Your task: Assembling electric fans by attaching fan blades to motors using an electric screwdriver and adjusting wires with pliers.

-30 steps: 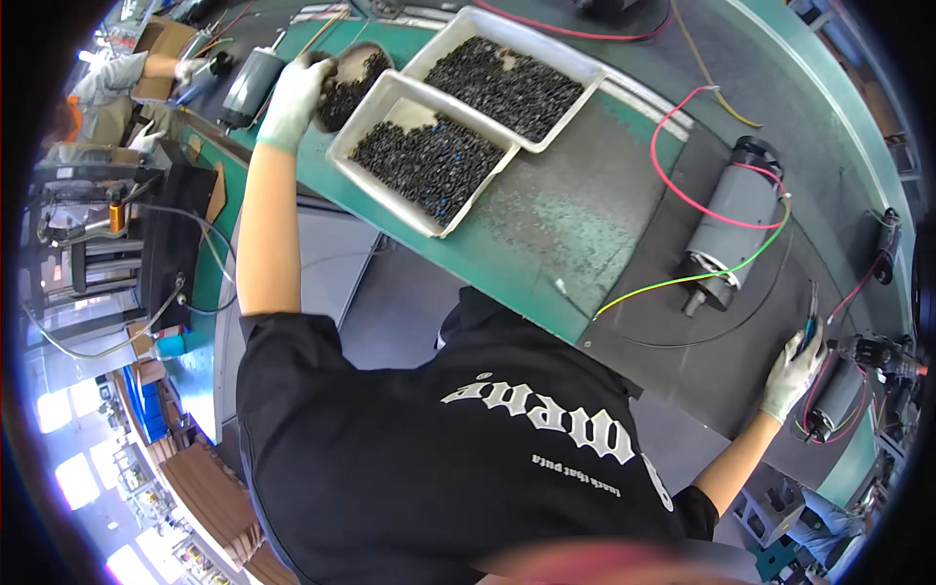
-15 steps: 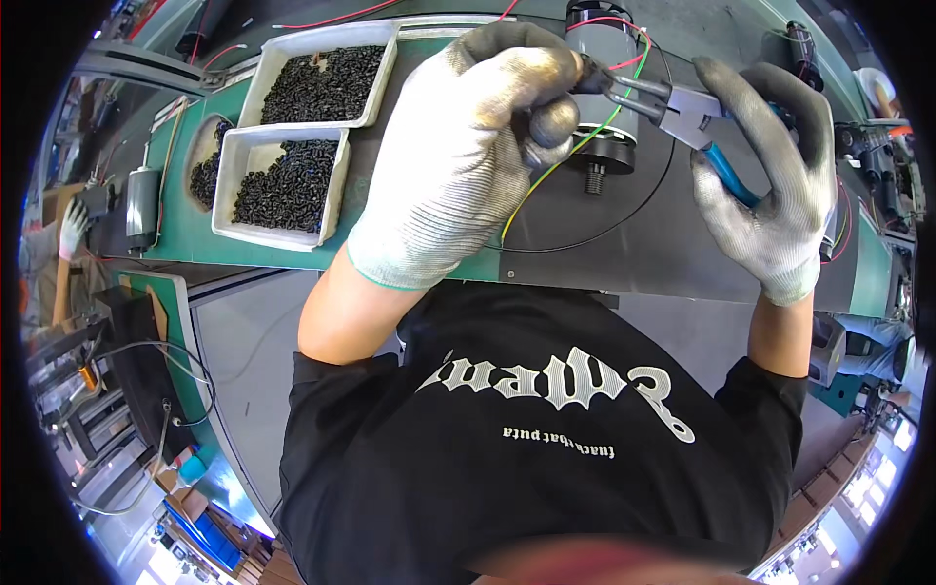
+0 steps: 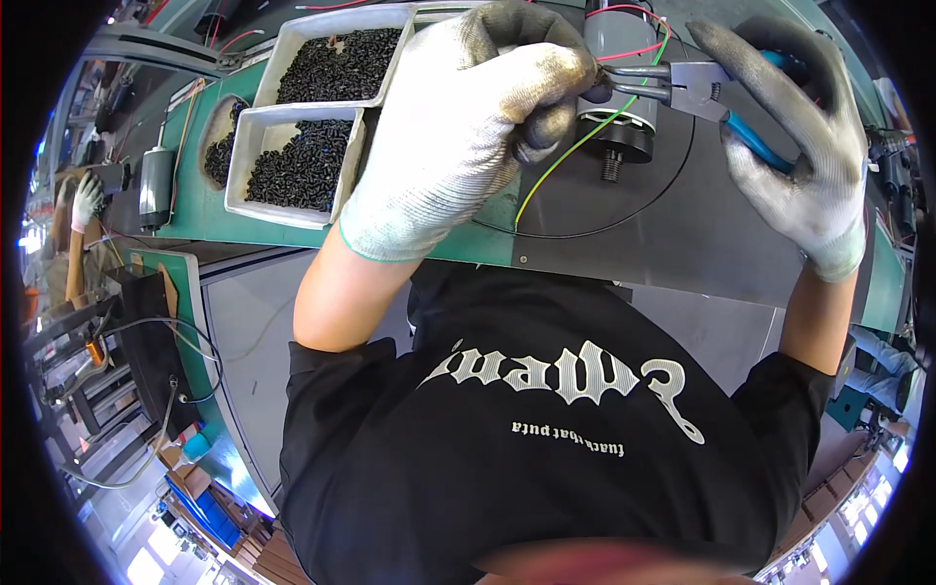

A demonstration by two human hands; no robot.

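Observation:
My left hand [image 3: 478,122] wears a white glove with darkened fingertips. Its thumb and forefinger pinch a small black piece [image 3: 599,90], mostly hidden by the fingers. The thin prongs of the pliers [image 3: 697,90] reach this piece from the right. Around their blue handles my right hand [image 3: 804,146], gloved too, is closed with the fingers spread along them. Behind the prongs stands a grey cylindrical motor [image 3: 624,39], its black end and toothed shaft [image 3: 612,166] toward me. Red, black and yellow-green wires [image 3: 558,174] run beside it, partly behind my left hand.
Two white trays, one farther [image 3: 276,60] and one nearer [image 3: 234,185], hold heaps of small black parts, with an oval dish [image 3: 210,146] of similar parts beside them. Another motor [image 3: 156,185] stands at the left. A co-worker's gloved hand [image 3: 88,200] shows at the far left.
Both hands have shifted slightly right in the picture. The pliers have turned more level, and their prongs now lie closer to my left fingertips. The trays and motor also appear shifted as the view moved.

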